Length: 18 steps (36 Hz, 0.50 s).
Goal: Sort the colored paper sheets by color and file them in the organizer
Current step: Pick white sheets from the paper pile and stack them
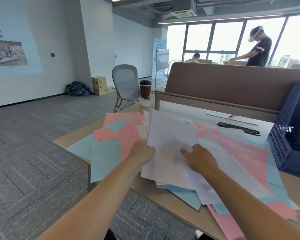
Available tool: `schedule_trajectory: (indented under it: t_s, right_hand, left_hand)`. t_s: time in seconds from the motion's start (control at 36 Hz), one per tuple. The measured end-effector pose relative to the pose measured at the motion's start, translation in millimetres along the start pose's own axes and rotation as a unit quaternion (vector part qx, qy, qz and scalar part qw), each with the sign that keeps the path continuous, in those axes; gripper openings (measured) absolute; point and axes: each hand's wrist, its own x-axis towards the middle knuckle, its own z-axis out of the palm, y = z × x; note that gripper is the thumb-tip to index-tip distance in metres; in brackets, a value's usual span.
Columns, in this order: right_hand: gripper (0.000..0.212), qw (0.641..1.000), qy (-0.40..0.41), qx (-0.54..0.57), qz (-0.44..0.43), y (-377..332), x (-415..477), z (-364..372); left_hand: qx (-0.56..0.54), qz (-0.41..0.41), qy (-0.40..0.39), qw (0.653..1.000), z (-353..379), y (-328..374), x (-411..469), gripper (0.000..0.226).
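Gripping white sheets [170, 142] at their left edge, left hand [142, 153], right hand [200, 159] loosely curled on top, pink sheets [241, 149] and blue sheets [104, 156] scattered over tabletop [171, 203], navy organizer [291, 134] at right.

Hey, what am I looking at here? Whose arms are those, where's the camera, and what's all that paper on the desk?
There is no machine: one camera worn on a person's head looks down at their own arms. The left hand grips the edge of a bundle of white sheets, and the right hand rests on top of them. Underneath, pink sheets and light blue sheets lie mixed across the desk. At the right stands a dark blue organizer; a coffee cup sits at the far edge.
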Motion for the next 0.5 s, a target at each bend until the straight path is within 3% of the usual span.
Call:
schedule_trajectory:
  t_s: [0.17,0.5]
  right_hand:
    - [0.060,1.000,0.006,0.003,0.024,24,-1,-15]
    - [0.040,0.995,0.017,0.050,0.080,46,6,-35]
  left_hand:
    - [-0.025,-0.003,-0.047,0.999,21,5,-11,0.020]
    - [0.011,-0.015,-0.036,0.999,47,10,-6,0.011]
